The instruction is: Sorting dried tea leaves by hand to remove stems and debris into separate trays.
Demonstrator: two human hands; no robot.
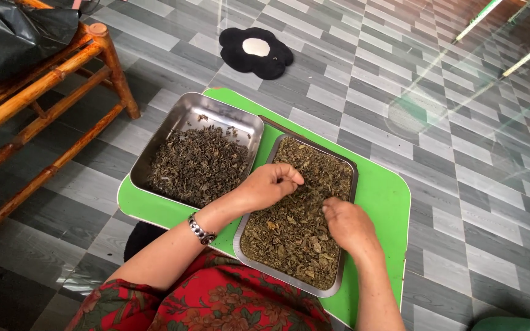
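Note:
Two metal trays of dried green-brown leaves sit on a small green table (pixel 381 184). The deeper left tray (pixel 182 113) holds a heap of leaves. The flat right tray (pixel 346 168) carries a thin, spread layer. My left hand (pixel 269 184), with a metal watch on the wrist, hovers over the flat tray's near-left part, fingertips pinched on a few leaves. My right hand (pixel 348 224) rests fingers-down on the leaves in the middle of the same tray, fingers curled as it picks among them.
A bamboo chair (pixel 44 86) with a black bag on it stands at the left. A black flower-shaped cushion (pixel 256 52) lies on the grey checkered floor beyond the table. A glass-topped table (pixel 510 37) is at the upper right. My red floral clothing fills the bottom edge.

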